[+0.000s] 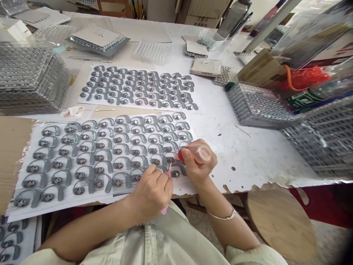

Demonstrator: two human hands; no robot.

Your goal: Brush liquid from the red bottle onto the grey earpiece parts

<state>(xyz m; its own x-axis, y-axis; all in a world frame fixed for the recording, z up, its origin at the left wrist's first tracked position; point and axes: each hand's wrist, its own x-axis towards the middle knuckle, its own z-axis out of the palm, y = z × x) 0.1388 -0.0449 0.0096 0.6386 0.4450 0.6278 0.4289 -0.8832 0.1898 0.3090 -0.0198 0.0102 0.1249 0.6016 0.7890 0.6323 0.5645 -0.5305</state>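
My left hand is closed around slim pink tweezers, their pale tip pointing away from me at a grey ear-hook piece. Beside it, my right hand grips a small clear squeeze bottle with a red front part. The bottle is tipped so that its narrow nozzle reaches left, close to the tweezers' tip; whether it touches the piece I cannot tell. Rows of similar grey ear-hook pieces, each with a round silvery part, lie on the near white sheet. My fingers hide part of the nearest row.
A second sheet of ear-hook pieces lies behind. Stacked plastic trays stand left, and more trays right. A cotton swab and a crumpled tissue lie between. A round wooden stool is below the table edge.
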